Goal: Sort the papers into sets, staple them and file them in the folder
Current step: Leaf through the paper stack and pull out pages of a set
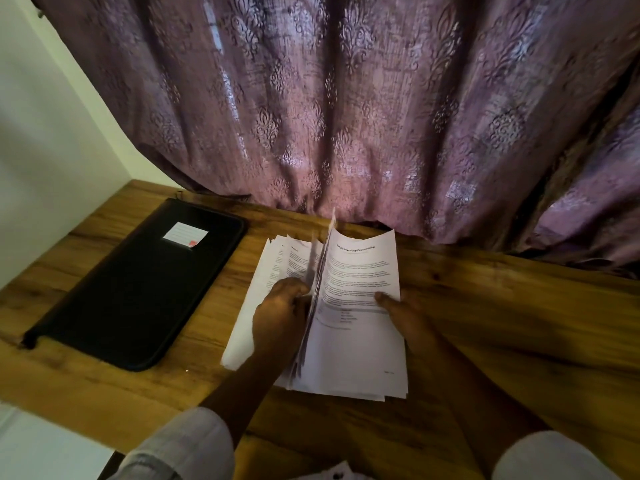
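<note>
Stack of printed papers (360, 271), centre of the frame, lying on the wooden surface (519, 323), upper sheets lifted and fanned on edge; pages white, loose, corners uneven. Left hand (277, 317) curls its fingers into the raised sheets; right hand (405, 313) pinches the right-hand portion, thumb pressed on the top page. Sorting appears to be at an early stage: no stapled set and no stapler in view. Black folder (138, 282), left of the frame, lies closed, near the papers; filing remains
</note>
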